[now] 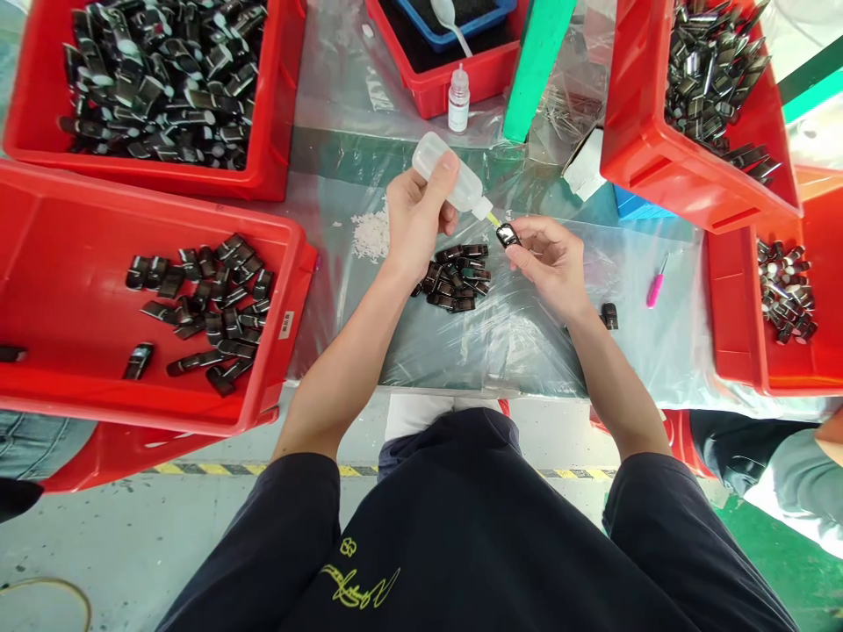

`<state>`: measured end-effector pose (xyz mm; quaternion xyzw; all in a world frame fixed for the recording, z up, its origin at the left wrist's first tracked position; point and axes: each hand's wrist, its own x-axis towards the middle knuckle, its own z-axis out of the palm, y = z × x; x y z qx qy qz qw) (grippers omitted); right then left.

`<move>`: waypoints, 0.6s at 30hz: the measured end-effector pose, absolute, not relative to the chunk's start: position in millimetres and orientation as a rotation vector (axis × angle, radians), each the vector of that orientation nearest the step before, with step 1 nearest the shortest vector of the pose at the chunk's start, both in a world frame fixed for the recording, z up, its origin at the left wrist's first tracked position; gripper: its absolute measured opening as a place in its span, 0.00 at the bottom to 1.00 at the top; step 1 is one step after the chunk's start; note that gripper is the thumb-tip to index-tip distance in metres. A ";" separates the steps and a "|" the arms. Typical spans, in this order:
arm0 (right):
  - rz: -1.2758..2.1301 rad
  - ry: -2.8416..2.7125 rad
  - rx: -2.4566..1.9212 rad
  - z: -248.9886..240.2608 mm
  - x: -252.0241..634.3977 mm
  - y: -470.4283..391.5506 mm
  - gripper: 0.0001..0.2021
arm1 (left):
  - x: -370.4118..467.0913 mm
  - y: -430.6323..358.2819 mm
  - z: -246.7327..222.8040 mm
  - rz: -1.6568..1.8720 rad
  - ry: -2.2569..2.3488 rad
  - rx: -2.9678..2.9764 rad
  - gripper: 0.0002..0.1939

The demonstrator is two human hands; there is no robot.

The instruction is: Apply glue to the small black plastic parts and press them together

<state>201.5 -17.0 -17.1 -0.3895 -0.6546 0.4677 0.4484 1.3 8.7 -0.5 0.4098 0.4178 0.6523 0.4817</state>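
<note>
Your left hand (pixel 416 211) grips the bottle (pixel 467 188); your right hand (pixel 550 262) pinches 1 part (pixel 507 234). Squeezing too hard could flood it or drip onto the pile (pixel 454 279).

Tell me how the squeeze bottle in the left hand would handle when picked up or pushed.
The squeeze bottle would probably give when pressed: its wall looks like translucent plastic. It is likely light, since the left hand alone holds it tilted. Laid on its side, its rounded body might roll.
</note>
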 end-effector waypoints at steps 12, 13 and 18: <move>1.110 -1.634 -0.984 -16.1 201.3 -18.8 0.19 | 0.3 8.5 -4.0 1.570 0.998 1.027 0.32; 1.106 -1.631 -0.980 -16.1 201.3 -18.8 0.18 | 0.3 9.0 -4.2 1.577 0.992 1.024 0.33; 1.094 -1.623 -0.979 -16.3 200.9 -18.9 0.19 | 1.6 9.3 -3.8 1.604 1.000 1.024 0.33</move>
